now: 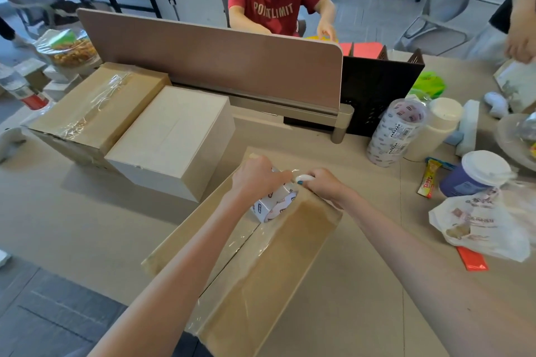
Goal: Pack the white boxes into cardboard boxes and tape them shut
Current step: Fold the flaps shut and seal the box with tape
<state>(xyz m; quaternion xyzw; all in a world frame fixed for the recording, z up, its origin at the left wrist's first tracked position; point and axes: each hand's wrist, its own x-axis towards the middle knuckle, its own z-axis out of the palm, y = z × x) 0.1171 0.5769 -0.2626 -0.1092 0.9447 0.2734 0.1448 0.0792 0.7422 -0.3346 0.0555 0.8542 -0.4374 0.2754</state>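
Note:
A closed cardboard box (269, 264) lies in front of me with clear tape along its centre seam. My left hand (258, 175) grips a roll of clear tape (275, 201) that rests on the box top near the far end. My right hand (324, 184) holds a small white tool with a teal tip (304, 178) against the stretch of tape next to the roll. A white box (174, 139) stands to the left on the table. Beyond it sits a taped cardboard box (98, 107).
A stack of tape rolls in wrap (394, 133), a white cup (435, 127), a lidded blue tub (475, 174), a snack bar (428, 180) and a plastic bag (481, 226) lie right. A desk divider (217, 61) and black rack (377, 87) stand behind. A person in red sits opposite.

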